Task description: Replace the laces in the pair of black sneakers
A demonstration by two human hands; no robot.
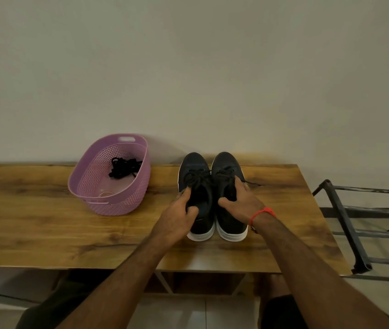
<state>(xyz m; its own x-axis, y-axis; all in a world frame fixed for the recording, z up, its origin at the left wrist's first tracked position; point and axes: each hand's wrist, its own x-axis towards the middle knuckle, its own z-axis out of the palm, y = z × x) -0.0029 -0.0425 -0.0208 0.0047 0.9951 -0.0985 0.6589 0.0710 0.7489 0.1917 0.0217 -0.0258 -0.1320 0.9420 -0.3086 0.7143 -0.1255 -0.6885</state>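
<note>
Head view: 2 black sneakers stand side by side on a wooden table (46,224), toes toward the wall, white heels toward the person, both with laces in place and apparently tied. The left hand (179,210) grips the left sneaker (196,176) at its collar, thumb hooked over the opening and fingers curled round the outer side; the right hand (238,198) holds the right sneaker (226,167) the same way — thumb at the opening, fingers wrapped round the outer flank. An orange band (262,213) circles the right wrist.

Each shoe's long axis runs straight away from the hand on it, so the knots lie just beyond the fingertips, farther from the body than the grips. Neither hand is clearly nearer its knot.

To the left, well apart from the shoes, a pink perforated basket (117,205) holds a tangle of black laces (123,166) — presumably the replacements — nearer the left hand. A dark metal rack (345,224) stands off the table's right end.

Judging by the laced uppers, the job has barely begun; unlacing appears to be next.
</note>
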